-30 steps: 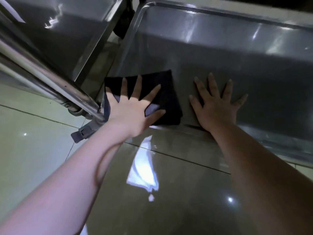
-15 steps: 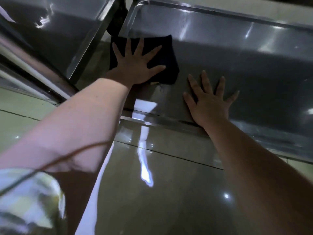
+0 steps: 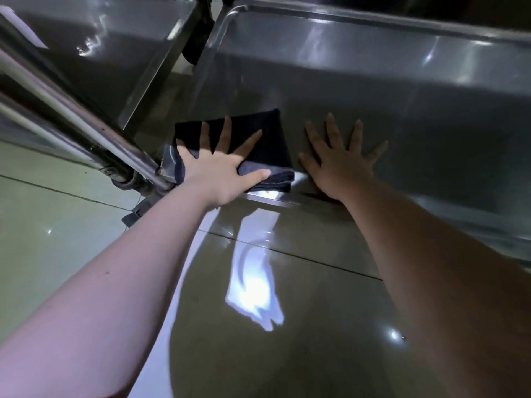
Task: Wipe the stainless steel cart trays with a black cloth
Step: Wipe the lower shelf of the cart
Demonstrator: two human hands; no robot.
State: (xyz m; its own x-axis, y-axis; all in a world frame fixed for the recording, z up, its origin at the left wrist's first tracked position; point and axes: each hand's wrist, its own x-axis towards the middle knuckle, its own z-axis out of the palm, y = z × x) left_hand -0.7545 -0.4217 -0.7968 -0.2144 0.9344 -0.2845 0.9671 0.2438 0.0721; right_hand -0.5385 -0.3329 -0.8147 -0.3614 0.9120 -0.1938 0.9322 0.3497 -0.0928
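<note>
A wide stainless steel cart tray [image 3: 402,90] with a raised rim fills the upper right of the head view. A folded black cloth [image 3: 270,139] lies flat in its near left corner. My left hand [image 3: 221,170] presses down on the cloth with fingers spread, the thumb over the cloth's folded near edge. My right hand [image 3: 339,162] rests flat on the bare tray floor just right of the cloth, fingers apart, holding nothing.
A second steel tray [image 3: 100,53] stands at the upper left, beside the first. Shiny cart tubes [image 3: 71,119] run diagonally down to a caster [image 3: 129,182] by my left wrist. Glossy floor tiles [image 3: 258,311] lie below the tray's near edge.
My left hand pushed the cloth to the tray's far left corner, then drew it back to the near left corner. My right hand stayed planted on the tray floor.
</note>
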